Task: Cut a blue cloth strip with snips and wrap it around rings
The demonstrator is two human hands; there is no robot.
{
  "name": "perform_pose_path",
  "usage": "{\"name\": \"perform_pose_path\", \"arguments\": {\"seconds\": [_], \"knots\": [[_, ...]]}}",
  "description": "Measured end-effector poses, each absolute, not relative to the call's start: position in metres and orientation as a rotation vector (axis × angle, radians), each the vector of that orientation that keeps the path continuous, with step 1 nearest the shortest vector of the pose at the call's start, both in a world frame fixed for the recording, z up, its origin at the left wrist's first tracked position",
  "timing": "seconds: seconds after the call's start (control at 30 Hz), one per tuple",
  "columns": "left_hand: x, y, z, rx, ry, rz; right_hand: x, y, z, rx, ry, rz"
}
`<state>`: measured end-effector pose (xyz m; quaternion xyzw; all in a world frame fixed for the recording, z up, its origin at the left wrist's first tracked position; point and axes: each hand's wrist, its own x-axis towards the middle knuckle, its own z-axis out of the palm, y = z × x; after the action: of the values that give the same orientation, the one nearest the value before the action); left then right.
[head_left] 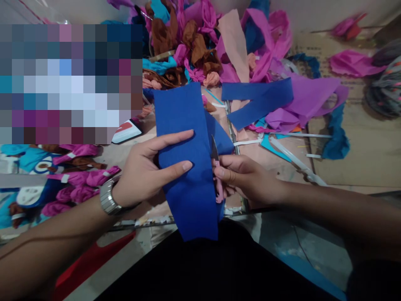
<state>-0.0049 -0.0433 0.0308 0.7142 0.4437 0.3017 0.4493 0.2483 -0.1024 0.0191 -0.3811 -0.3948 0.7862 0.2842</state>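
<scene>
The sheet [197, 184] spans the near edge of the bench [275, 167], its upper part over the bench and its lower end beyond the edge, above the lap [225, 267]. The left hand [140, 167] comes in from the left with index finger and thumb spread across the top face; its other fingers are hidden, so I cannot tell whether it pinches the sheet from beneath. The right hand [247, 175] is closed round the pink handle of a cutter [218, 184], the blade pointing away from the body along the sheet's right side (it may be half of a pair of scissors; the fingers hide too much to say).

The likeliest fault is a crooked or ragged edge: the part past the bench seems to have no firm backing, so the sheet could sag or swing under the blade. More blue shows behind that side, and if the layers are not aligned, the blade could catch one and miss the other. A light hold on the left could let the sheet twist. The left fingertips are near the blade, so a slip toward the left could nick them. Beyond the blade, toward the bench's far edge, lie blue strips [263, 100], which an overrun could snag.
</scene>
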Motion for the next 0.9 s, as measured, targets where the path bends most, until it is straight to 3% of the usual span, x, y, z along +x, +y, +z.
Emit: {"name": "perform_pose_path", "arguments": {"seconds": [0.9], "knots": [[-0.0049,-0.0478,0.0297,1.817,1.153,0.732,0.2472,-0.1037,0.0242,-1.005,-1.041,2.139]]}}
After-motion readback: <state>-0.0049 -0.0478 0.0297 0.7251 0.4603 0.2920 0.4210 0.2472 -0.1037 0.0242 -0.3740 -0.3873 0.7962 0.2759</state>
